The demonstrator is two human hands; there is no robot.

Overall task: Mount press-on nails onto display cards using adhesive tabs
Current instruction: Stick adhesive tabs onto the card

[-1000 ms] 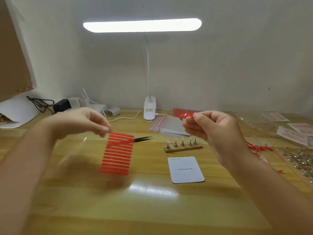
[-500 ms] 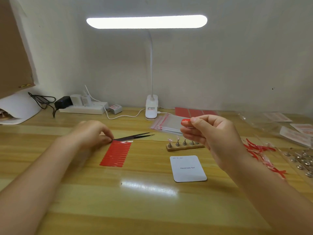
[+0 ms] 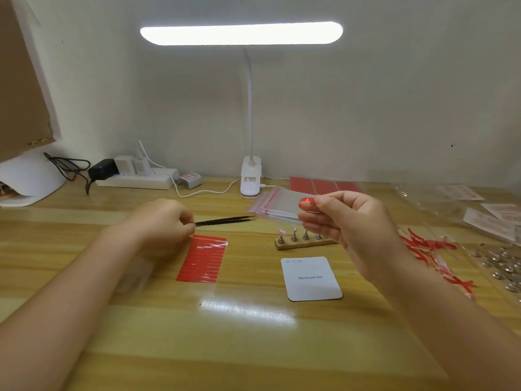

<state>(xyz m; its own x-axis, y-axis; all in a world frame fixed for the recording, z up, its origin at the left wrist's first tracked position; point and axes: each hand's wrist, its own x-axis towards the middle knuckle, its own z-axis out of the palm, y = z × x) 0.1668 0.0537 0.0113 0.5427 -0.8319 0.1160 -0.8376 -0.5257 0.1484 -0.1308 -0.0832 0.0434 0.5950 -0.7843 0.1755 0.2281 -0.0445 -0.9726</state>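
The wooden bench (image 3: 253,348) lay bare along its near edge. At its far edge stood a clip lamp (image 3: 250,176) beside a stack of clear zip bags (image 3: 275,206). A white display card (image 3: 311,278) lay mid-bench, a wooden nail stand (image 3: 301,241) just behind it. The left hand (image 3: 160,224) pinched black tweezers (image 3: 225,220) above the red adhesive tab sheet (image 3: 204,259). The right hand (image 3: 344,221), raised, pinched a red strip (image 3: 306,200). Metal studs (image 3: 501,266) lay in clear packaging by the right edge.
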